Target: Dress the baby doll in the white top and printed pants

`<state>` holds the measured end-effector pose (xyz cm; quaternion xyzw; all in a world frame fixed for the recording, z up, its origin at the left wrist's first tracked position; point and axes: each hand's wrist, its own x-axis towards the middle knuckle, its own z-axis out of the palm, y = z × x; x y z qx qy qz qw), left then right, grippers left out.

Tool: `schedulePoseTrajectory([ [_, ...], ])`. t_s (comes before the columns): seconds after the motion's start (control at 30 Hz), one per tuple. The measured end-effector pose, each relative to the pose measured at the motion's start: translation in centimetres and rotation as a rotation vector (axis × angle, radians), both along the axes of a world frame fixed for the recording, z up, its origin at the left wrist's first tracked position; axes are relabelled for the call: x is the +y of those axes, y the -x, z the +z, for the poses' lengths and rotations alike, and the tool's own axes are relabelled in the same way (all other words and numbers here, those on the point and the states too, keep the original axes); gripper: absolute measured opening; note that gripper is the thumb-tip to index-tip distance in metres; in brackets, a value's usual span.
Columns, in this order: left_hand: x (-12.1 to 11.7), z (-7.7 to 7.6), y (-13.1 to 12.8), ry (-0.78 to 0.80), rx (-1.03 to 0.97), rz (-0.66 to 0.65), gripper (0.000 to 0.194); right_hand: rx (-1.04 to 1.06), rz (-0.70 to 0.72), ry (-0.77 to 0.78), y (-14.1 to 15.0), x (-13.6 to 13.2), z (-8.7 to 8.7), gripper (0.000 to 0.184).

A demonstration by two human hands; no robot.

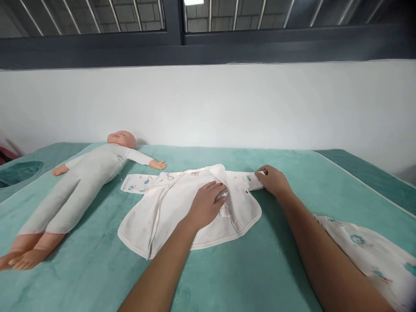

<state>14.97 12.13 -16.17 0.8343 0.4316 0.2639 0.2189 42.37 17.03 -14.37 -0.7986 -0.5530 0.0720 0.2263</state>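
The white shirt [185, 203] is spread right of the doll [94, 167]. Its right sleeve [242, 178] is pinched by the right hand [274, 180]; the left hand [206, 203], loosely parted, is rested on its front. Sleeve-straightening is apparently underway; light tension is called for.

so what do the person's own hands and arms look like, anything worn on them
The left hand and right hand are bare, with no glove, ring or watch visible. The left forearm and right forearm show no sleeve, bracelet or clear marking.
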Motion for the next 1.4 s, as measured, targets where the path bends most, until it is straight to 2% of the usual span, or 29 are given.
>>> schedulePoseTrajectory([
  [0.13, -0.3, -0.1, 0.0, -0.059, 0.125, -0.036, 0.048, -0.004, -0.016, -0.233, -0.2, 0.4, -0.6, 0.026],
  [0.23, -0.5, -0.1, -0.2, -0.101, 0.194, -0.044, 0.051, -0.118, -0.036, -0.322, 0.1, 0.5, -0.3, 0.030],
  [0.3, -0.5, -0.1, -0.2, -0.112, 0.213, -0.045, 0.051, -0.100, 0.020, -0.344, 1.2, 0.3, 0.1, 0.030],
  [0.4, -0.5, 0.0, -0.3, -0.112, 0.205, -0.058, 0.052, 0.054, 0.198, -0.182, 4.2, -0.5, 0.7, 0.025],
  [0.47, -0.6, 0.0, -0.3, -0.102, 0.185, -0.064, 0.054, 0.082, 0.297, -0.029, 6.3, -1.0, 0.9, 0.025],
  [0.53, -0.6, 0.1, -0.3, -0.080, 0.159, -0.057, 0.057, 0.089, 0.351, 0.054, 7.8, -1.4, 1.2, 0.026],
  [0.63, -0.7, 0.3, -0.3, -0.043, 0.141, -0.020, 0.061, 0.298, 0.376, 0.102, 8.1, -1.8, 1.7, 0.029],
  [0.73, -0.7, 0.3, -0.4, -0.020, 0.155, 0.022, 0.061, 0.528, 0.332, 0.156, 6.5, -1.8, 2.1, 0.031],
  [0.8, -0.6, 0.2, -0.4, -0.023, 0.164, 0.043, 0.058, 0.450, 0.288, 0.180, 5.2, -1.7, 1.9, 0.031],
  [0.87, -0.6, 0.1, -0.5, -0.040, 0.179, 0.061, 0.052, 0.225, 0.266, 0.203, 4.4, -1.7, 1.5, 0.030],
  [0.93, -0.6, 0.0, -0.6, -0.067, 0.196, 0.093, 0.047, 0.003, 0.272, 0.152, 4.5, -1.7, 1.2, 0.029],
  [0.97, -0.6, 0.0, -0.6, -0.083, 0.202, 0.120, 0.046, -0.083, 0.296, 0.079, 4.9, -1.9, 1.2, 0.027],
  [1.07, -0.4, -0.2, -0.1, -0.140, 0.200, 0.257, 0.043, -0.209, 0.491, -0.234, 7.9, -2.6, 1.1, 0.022],
  [1.13, -0.2, -0.2, 0.8, -0.175, 0.200, 0.367, 0.038, -0.184, 0.664, -0.332, 10.5, -3.4, 0.8, 0.028],
  [1.2, 0.2, -0.2, 2.1, -0.201, 0.219, 0.475, 0.033, -0.153, 0.795, -0.311, 12.7, -4.1, 0.0, 0.037],
  [1.27, 0.7, -0.3, 3.7, -0.209, 0.253, 0.575, 0.031, -0.187, 0.862, -0.242, 14.2, -4.5, -1.0, 0.048],
  [1.33, 1.4, -0.6, 5.2, -0.221, 0.276, 0.646, 0.032, -0.247, 0.860, -0.177, 14.6, -4.5, -1.8, 0.055],
  [1.4, 2.1, -1.0, 6.2, -0.248, 0.279, 0.661, 0.036, -0.299, 0.792, -0.143, 14.2, -4.1, -2.2, 0.055],
])
